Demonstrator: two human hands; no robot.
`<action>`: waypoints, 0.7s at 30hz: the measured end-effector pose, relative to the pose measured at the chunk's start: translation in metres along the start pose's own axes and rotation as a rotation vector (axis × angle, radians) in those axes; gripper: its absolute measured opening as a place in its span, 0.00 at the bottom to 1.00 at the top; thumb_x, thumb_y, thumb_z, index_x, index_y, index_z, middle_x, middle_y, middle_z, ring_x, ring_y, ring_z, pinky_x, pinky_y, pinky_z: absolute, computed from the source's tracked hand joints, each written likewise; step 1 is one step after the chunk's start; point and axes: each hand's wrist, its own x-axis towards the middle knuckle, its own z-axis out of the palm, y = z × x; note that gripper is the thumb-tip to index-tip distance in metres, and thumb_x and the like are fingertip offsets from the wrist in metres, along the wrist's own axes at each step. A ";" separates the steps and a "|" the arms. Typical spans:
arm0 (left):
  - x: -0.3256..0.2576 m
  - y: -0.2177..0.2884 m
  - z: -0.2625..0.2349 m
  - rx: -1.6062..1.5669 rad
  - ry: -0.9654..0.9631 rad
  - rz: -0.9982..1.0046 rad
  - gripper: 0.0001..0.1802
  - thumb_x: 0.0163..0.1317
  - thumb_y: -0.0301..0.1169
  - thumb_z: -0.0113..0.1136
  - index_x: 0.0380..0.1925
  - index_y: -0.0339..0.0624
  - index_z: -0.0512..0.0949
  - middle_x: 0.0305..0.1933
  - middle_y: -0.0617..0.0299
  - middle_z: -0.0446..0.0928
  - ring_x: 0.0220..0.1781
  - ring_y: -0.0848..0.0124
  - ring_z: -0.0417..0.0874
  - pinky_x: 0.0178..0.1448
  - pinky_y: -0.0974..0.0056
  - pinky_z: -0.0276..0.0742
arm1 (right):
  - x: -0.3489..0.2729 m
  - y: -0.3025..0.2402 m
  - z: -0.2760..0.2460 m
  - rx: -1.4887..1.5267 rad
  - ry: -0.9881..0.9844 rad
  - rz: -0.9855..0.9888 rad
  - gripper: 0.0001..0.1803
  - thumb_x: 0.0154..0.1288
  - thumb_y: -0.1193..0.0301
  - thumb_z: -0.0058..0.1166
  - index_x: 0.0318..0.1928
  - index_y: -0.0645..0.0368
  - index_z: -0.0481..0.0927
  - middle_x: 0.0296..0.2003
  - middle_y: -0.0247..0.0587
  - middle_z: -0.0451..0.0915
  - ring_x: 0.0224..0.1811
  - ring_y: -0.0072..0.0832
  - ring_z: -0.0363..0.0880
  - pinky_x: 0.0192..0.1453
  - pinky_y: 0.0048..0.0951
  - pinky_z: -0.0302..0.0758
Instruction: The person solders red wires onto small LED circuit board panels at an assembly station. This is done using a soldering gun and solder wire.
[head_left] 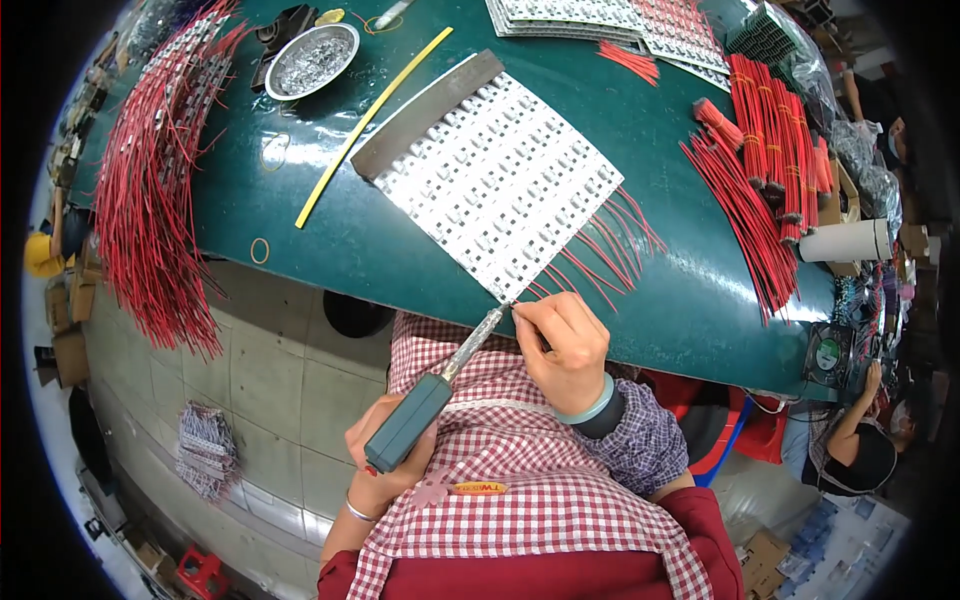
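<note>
Left hand (385, 462): closed around the grey-green handle of a soldering iron (425, 400), whose metal tip is brought to the near corner of the LED strip panel (495, 175).
Right hand (565, 345): fingers pressed together, pinching something thin just beside the iron tip; what is pinched cannot be told.
LED strip panel: laid flat on the green table (330, 240), with red wires (610, 245) attached along its near-right edge.
Metal bar (425, 115): rested across the far edge of the panel.
Yellow strip (370, 125): laid left of the panel.
Metal bowl (312, 60): set at the far left of the table.
Red wire bundles (770, 140): kept well apart, at the right.
</note>
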 end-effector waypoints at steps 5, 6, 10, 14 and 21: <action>0.001 -0.001 -0.001 0.042 0.003 0.093 0.09 0.45 0.18 0.69 0.29 0.32 0.81 0.31 0.54 0.80 0.29 0.59 0.83 0.32 0.63 0.79 | -0.002 -0.001 0.002 -0.019 0.003 -0.018 0.10 0.51 0.84 0.65 0.34 0.62 0.81 0.28 0.41 0.75 0.29 0.37 0.77 0.31 0.37 0.74; 0.001 0.000 0.000 0.042 0.003 0.093 0.09 0.45 0.18 0.69 0.29 0.32 0.81 0.31 0.54 0.80 0.29 0.59 0.83 0.32 0.63 0.79 | -0.002 -0.001 0.002 -0.025 0.004 -0.021 0.10 0.51 0.84 0.65 0.34 0.62 0.81 0.28 0.41 0.75 0.29 0.37 0.77 0.31 0.37 0.74; -0.006 -0.004 0.001 0.011 0.039 0.029 0.09 0.46 0.20 0.69 0.30 0.32 0.82 0.31 0.54 0.79 0.28 0.60 0.82 0.31 0.63 0.78 | -0.002 -0.002 0.001 -0.040 0.001 -0.038 0.10 0.51 0.84 0.65 0.35 0.62 0.81 0.28 0.40 0.75 0.28 0.36 0.76 0.30 0.36 0.73; -0.022 -0.020 -0.006 0.190 0.002 0.112 0.11 0.46 0.21 0.70 0.32 0.32 0.82 0.33 0.52 0.80 0.28 0.60 0.83 0.32 0.62 0.79 | -0.001 -0.001 0.002 -0.048 -0.001 -0.033 0.10 0.52 0.84 0.65 0.35 0.62 0.81 0.27 0.40 0.74 0.28 0.36 0.76 0.30 0.36 0.73; -0.033 -0.033 0.003 0.047 0.005 -0.047 0.13 0.48 0.22 0.70 0.36 0.32 0.83 0.36 0.50 0.83 0.32 0.58 0.86 0.36 0.62 0.81 | 0.004 -0.001 -0.004 -0.064 0.012 -0.044 0.09 0.53 0.83 0.65 0.35 0.62 0.81 0.27 0.39 0.74 0.28 0.36 0.76 0.30 0.36 0.74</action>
